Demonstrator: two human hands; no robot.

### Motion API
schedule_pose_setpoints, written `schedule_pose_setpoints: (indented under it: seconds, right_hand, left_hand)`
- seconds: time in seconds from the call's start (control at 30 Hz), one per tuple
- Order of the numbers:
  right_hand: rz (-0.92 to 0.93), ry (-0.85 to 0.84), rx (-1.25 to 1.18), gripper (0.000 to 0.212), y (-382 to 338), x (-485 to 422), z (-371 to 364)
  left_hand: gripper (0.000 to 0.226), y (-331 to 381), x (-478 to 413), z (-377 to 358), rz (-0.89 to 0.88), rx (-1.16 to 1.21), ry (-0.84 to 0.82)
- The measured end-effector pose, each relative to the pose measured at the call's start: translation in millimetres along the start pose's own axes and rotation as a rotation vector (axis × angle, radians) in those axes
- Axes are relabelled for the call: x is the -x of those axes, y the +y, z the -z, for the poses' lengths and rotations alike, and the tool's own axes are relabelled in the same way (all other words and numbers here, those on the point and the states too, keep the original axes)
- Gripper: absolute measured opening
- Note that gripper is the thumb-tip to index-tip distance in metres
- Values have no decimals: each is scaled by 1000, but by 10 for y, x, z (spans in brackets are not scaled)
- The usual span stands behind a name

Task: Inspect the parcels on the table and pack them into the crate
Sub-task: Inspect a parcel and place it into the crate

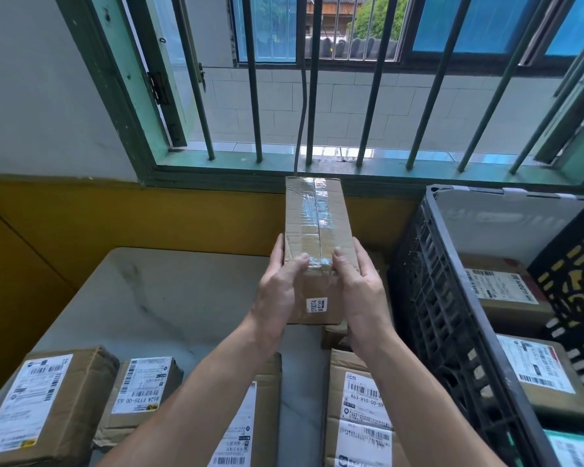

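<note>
Both hands [321, 291] grip a taped parcel [317, 227] aloft; black crate [429, 298] holds 3 labelled boxes [506, 291].

One camera, worn on the head, looks forward and down from above the near edge of the table [169, 298]. It sits close to the work. Both forearms rise from the bottom edge, and the left hand [280, 291] and right hand [361, 291], holding a box [317, 224], fill the middle. It squarely faces the barred window [254, 96], which spans the top. The crate [429, 298] is cut off by the right edge and the nearest parcels [44, 399] by the bottom edge. The wide lens bows the window frame and splays the bars outward towards the corners.
</note>
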State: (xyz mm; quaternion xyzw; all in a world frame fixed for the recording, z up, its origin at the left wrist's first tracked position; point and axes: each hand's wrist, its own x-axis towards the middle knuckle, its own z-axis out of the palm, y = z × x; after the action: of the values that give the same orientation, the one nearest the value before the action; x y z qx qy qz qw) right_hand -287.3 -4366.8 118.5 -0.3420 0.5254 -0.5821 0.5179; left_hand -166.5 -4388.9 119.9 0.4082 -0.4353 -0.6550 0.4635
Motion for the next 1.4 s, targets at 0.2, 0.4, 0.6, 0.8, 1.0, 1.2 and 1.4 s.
schedule_pose_setpoints:
  seconds: [0.2,0.4,0.6,0.8,1.0,1.2,1.4]
  right_hand:
    - [-10,-5,1,59,33,-9,38]
    - [-67,-54,-37,56,-5,-27,65]
    - [-80,-98,-69,46,4,1,66]
    - [-86,-34,13,75,85,-23,42]
    - [-22,1,85,80,57,-29,16]
    - [-41,-107,61,56,115,12,46]
    - [5,8,201,116,161,-58,52]
  left_hand:
    - [51,56,-29,50,44,11,-19]
    - [52,34,-23,73,55,-22,-55]
    - [59,22,-33,107,70,-37,4]
    - [71,-24,-54,79,27,-30,129]
    - [39,-71,-4,43,16,-25,187]
    - [39,-9,-22,27,-17,-167,264]
    - [91,-53,9,53,-41,-220,151]
